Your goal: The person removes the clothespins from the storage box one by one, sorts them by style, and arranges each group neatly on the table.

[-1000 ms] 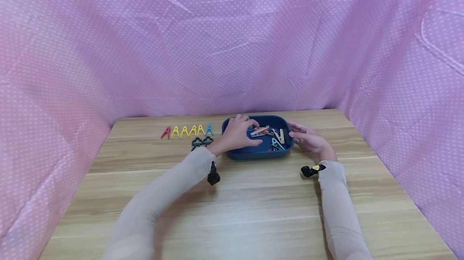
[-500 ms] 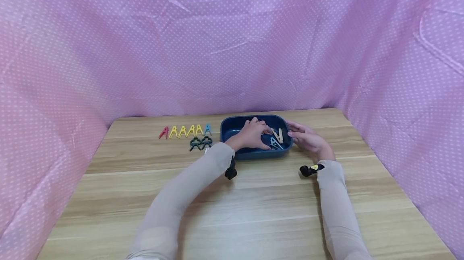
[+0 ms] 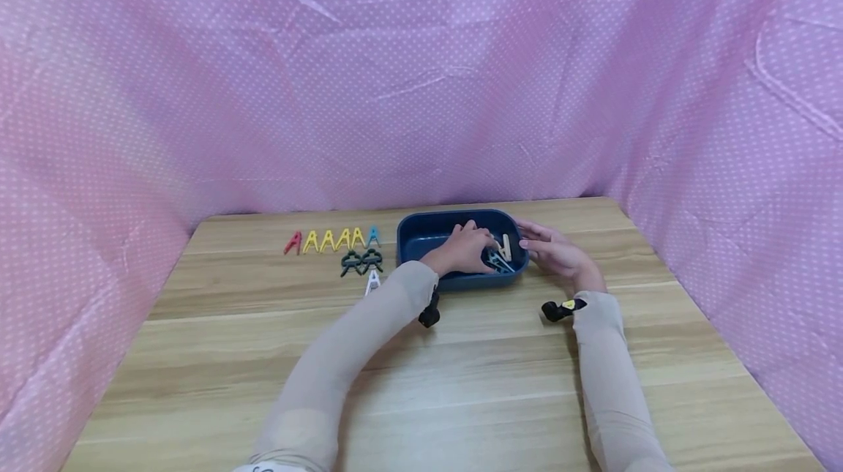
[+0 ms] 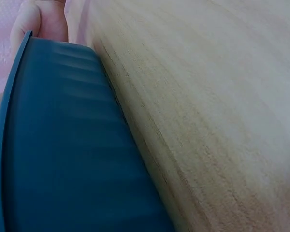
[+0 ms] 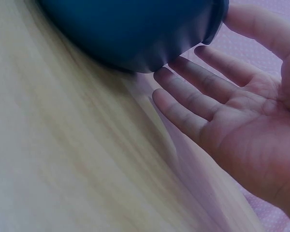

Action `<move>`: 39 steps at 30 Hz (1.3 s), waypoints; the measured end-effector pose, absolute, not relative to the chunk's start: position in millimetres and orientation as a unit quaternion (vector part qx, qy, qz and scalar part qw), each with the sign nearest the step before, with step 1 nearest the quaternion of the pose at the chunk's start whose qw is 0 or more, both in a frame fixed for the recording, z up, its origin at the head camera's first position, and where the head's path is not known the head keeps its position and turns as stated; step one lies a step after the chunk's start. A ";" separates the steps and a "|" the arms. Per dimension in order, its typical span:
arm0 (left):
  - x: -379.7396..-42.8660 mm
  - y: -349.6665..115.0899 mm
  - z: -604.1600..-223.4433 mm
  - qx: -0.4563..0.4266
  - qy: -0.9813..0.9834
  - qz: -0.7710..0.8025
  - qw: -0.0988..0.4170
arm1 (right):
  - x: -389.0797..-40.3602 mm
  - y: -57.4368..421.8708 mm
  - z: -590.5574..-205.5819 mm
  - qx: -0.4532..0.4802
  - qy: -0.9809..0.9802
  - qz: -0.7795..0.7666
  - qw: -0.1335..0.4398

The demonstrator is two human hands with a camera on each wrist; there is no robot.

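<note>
A dark blue rectangular box [image 3: 454,213] sits toward the back of the table. My left hand [image 3: 465,249] reaches down into it with bent fingers, over the clothespins at its right side; the fingertips are hidden, and I cannot tell whether they pinch one. Beside those fingers lie a beige clothespin [image 3: 506,247] and some bluish ones [image 3: 500,263]. Against the box's right end rests my right hand [image 3: 558,254], thumb at the rim. In the right wrist view, the fingers [image 5: 188,99] extend along the box's end wall. The left wrist view has mainly the box's outer side [image 4: 72,135].
Left of the box runs a row with a red clothespin [image 3: 293,242], several yellow ones [image 3: 328,241] and a blue one [image 3: 373,236]. Below are two dark green clips [image 3: 352,263] and a white clothespin [image 3: 372,282]. Pink dotted cloth [image 3: 421,91] surrounds the wooden table [image 3: 461,384].
My left hand has moved rightward inside the box and down over the clothespins, covering the orange one. The white clothespin on the table has come into sight. The right hand has stayed at the box's end.
</note>
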State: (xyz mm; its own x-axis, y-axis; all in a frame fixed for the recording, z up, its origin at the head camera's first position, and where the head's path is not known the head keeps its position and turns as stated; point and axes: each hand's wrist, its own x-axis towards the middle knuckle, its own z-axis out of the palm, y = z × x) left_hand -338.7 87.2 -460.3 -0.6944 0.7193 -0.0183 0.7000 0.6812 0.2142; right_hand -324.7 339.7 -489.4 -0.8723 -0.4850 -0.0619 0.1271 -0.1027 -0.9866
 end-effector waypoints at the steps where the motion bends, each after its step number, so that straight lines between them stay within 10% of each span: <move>1: -339.3 87.1 -461.5 0.385 0.916 0.098 0.050 | -324.8 339.8 -489.6 -0.142 0.634 -0.730 0.211; 39: -348.5 71.4 -448.8 0.407 0.910 0.079 0.011 | -324.5 339.2 -488.8 -0.141 0.617 -0.745 0.211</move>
